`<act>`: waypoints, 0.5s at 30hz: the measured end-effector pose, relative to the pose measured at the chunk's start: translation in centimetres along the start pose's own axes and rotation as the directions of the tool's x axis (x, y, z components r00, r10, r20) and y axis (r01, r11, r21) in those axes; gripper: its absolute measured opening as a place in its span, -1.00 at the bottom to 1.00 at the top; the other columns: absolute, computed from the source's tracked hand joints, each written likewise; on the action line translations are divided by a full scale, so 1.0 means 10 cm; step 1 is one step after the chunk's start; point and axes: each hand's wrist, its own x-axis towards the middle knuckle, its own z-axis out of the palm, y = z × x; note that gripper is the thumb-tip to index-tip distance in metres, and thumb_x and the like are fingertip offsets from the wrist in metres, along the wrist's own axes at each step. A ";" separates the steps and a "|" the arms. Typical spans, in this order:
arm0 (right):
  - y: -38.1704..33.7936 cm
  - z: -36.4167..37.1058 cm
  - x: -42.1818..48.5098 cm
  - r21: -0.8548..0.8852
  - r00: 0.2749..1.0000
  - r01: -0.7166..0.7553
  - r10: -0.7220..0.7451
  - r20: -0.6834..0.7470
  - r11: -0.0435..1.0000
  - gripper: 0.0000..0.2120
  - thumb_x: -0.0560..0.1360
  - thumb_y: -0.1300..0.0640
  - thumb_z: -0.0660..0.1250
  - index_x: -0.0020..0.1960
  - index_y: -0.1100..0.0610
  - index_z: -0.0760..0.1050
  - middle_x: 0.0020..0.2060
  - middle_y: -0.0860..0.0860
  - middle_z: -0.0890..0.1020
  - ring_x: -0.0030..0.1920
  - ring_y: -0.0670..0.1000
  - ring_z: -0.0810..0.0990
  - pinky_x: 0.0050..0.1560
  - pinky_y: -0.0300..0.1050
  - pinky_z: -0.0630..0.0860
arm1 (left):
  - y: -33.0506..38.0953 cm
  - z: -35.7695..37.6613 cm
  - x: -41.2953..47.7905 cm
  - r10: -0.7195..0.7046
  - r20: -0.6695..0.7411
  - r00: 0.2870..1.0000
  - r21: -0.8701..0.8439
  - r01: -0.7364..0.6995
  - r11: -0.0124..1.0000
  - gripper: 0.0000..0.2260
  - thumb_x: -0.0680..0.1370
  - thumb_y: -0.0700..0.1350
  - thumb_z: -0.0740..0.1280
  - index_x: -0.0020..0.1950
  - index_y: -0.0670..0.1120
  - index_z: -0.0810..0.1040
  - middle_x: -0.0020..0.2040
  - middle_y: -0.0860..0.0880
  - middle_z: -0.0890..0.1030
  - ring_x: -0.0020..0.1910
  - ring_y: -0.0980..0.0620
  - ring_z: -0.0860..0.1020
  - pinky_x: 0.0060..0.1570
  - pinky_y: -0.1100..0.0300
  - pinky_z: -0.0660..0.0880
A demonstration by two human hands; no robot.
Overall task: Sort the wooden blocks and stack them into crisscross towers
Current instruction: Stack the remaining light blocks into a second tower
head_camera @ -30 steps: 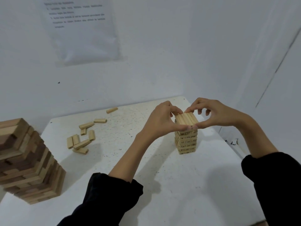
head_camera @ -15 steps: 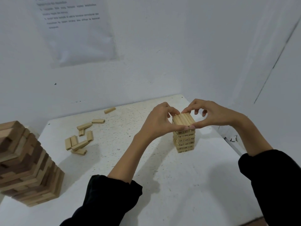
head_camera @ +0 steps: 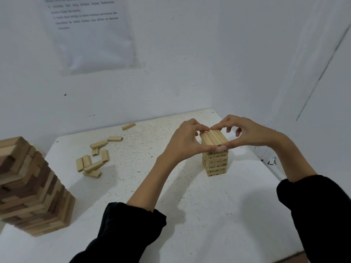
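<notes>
Numbers on the small tower (head_camera: 216, 164) include 50 and 16; the wall sheet (head_camera: 95, 44) is illegible.

White table (head_camera: 190, 215) bears small tower (head_camera: 216, 162), large tower (head_camera: 32, 196), loose blocks (head_camera: 93, 164).

- Large tower (head_camera: 32, 186): left part cut off by the picture's left edge.
- Printed sheet (head_camera: 95, 40) on the wall: top cut off by the upper edge; its lines of text too blurred to read.
- Small tower (head_camera: 216, 162): upper left side hidden behind the left hand (head_camera: 182, 145); near end of the top layer covered by both thumbs; numbers on the block ends mostly too small to read.
- Right hand (head_camera: 247, 134): palm turned away.
- Left sleeve (head_camera: 123, 230), right sleeve (head_camera: 319, 215): cut off at the bottom and right edges.
- Loose blocks (head_camera: 93, 162): one partly under another.
- Table (head_camera: 190, 224): near edge out of the picture.
</notes>
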 end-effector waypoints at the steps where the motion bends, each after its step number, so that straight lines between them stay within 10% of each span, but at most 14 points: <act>1: -0.01 0.00 0.00 -0.007 1.000 -0.002 0.002 -0.004 1.000 -0.47 0.18 -0.20 0.43 0.14 -0.30 0.42 0.09 -0.21 0.44 0.03 -0.22 0.44 -0.15 -0.36 0.37 | 0.00 0.00 0.00 0.001 -0.004 1.000 -0.001 -0.001 1.000 -0.40 0.29 0.20 0.52 0.26 0.00 0.55 0.03 0.11 0.44 -0.04 0.17 0.41 -0.19 0.41 0.28; 15: -0.48 0.00 0.02 0.000 0.990 0.075 -0.075 -0.120 0.997 -0.48 0.20 -0.26 0.34 0.15 -0.21 0.46 0.09 -0.14 0.48 0.01 -0.20 0.46 -0.12 -0.36 0.38 | -0.16 -0.41 -0.16 -0.021 -0.161 0.987 -0.102 0.004 0.995 -0.44 0.26 0.35 0.32 0.13 0.06 0.59 -0.02 0.16 0.54 -0.03 0.23 0.50 -0.08 0.33 0.40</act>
